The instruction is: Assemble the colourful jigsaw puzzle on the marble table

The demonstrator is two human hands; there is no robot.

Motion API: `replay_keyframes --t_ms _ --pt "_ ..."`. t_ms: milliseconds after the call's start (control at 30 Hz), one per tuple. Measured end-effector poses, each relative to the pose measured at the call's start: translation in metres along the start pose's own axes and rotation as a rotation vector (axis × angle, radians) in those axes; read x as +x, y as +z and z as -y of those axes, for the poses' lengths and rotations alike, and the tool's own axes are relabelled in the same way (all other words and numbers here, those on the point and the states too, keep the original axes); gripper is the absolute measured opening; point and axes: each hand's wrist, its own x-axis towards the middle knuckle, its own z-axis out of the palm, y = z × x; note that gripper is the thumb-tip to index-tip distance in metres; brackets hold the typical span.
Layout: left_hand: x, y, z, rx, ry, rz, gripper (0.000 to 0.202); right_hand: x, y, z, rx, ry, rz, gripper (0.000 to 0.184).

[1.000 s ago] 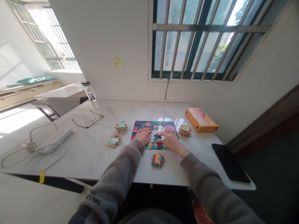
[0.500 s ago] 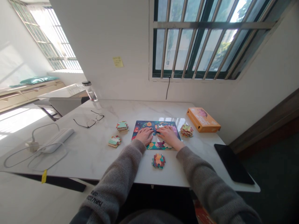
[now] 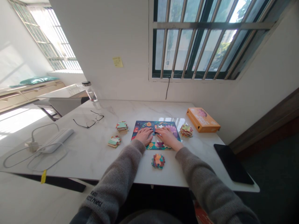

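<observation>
White marble tabletop point(image 3: 79, 158) fills the lower half of the head camera's view, and a person in a grey knit sweater sits at its near edge. Both hands lie flat, palms down, on a colourful, dark-blue jigsaw puzzle point(image 3: 141, 126) near the middle of the tabletop. The left hand point(image 3: 144, 136) rests on the puzzle's left part, and the right hand point(image 3: 168, 137) sits just beside it, their fingertips almost meeting. Each grip is open, with nothing pinched between the fingers; whether a piece lies beneath the palms cannot be told.

Loose puzzle pieces surround the board. One small stack point(image 3: 121, 127) stands just beyond the left hand, and another point(image 3: 114, 141) lies nearer the left edge of the puzzle. A third stack point(image 3: 186, 131) sits just right of the board, while a colourful pile point(image 3: 158, 161) lies on the bare marble in front of it, between the forearms.

Farther right are an orange cardboard box point(image 3: 203, 119) and a black tablet point(image 3: 232, 163). To the left lie black-framed glasses point(image 3: 90, 123), a clear water bottle point(image 3: 90, 91) by the wall, and a white power adapter point(image 3: 56, 140) with its looped cable. A yellow sticky note point(image 3: 117, 62) clings to the wall beside a barred window point(image 3: 193, 40).
</observation>
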Motion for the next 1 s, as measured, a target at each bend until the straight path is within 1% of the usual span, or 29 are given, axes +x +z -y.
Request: replay_keyframes --t_ms 267,400,500,600,667,733,800,867,1000 --pt "0.0 0.001 0.0 0.007 0.009 -0.013 0.042 -0.001 0.002 0.001 -0.002 0.01 0.009 0.031" --pt "0.0 0.002 0.002 -0.026 0.009 -0.039 0.037 -0.003 0.0 0.004 0.006 0.016 -0.007 0.033" --pt "0.002 0.002 0.006 -0.092 0.021 -0.086 0.032 -0.007 -0.008 0.005 0.014 0.042 -0.084 0.038" --pt "0.0 -0.002 0.007 -0.186 0.072 -0.165 0.028 -0.015 -0.017 -0.001 0.02 0.111 -0.164 0.036" --pt "-0.003 -0.007 0.005 -0.233 0.117 -0.223 0.025 -0.021 -0.02 -0.008 0.03 0.148 -0.166 0.033" --pt "-0.01 -0.013 -0.001 -0.273 0.163 -0.246 0.022 -0.027 -0.019 -0.014 0.055 0.161 -0.132 0.03" --pt "-0.02 -0.019 -0.009 -0.336 0.211 -0.216 0.018 -0.03 -0.016 -0.018 0.083 0.158 -0.103 0.029" --pt "-0.032 -0.024 -0.019 -0.409 0.246 -0.154 0.017 -0.03 -0.012 -0.02 0.1 0.15 -0.096 0.028" --pt "-0.062 -0.027 -0.039 -0.469 0.303 -0.068 0.012 -0.029 -0.007 -0.02 0.106 0.134 -0.093 0.028"
